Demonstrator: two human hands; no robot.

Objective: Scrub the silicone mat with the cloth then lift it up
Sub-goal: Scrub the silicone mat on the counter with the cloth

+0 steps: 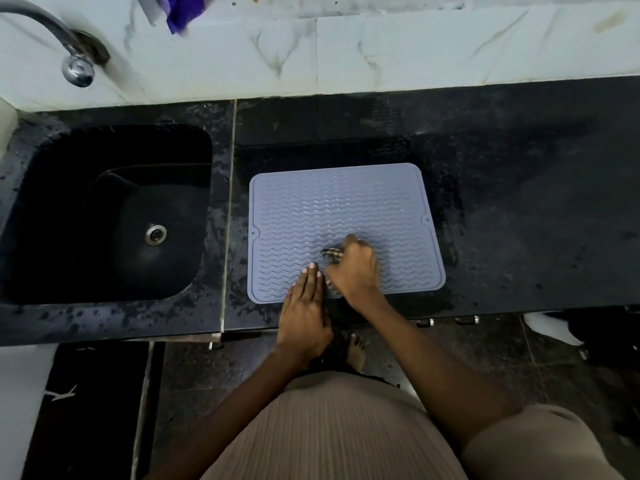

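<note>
Nearest the camera, a ribbed beige garment (332,427) is filling the bottom of the view, and a bare foot (356,351) is showing on the dark floor just below the bench edge; the left hand (304,313) is lying flat with straight fingers, its palm over the near edge of the black bench (519,202) and its fingertips pressing on the near edge of the grey silicone mat (332,209); just to its right, the right hand (356,268) is curling its grip around a small dark patterned cloth (330,253), holding it down on the near middle of the mat, with bits of the cloth peeking out at the left of the fist and below it; the hand is looking slightly blurred; the mat is lying flat on the bench, its wavy ridges facing up, right of the seam in the stone; wet speckles are showing on the bench around the mat; to the left, a black sink (110,209) with a metal drain (155,234) is sitting in the bench; farther back, a white marbled wall is rising, with a chrome tap (69,46) at far left and something purple (180,10) at the top edge
</note>
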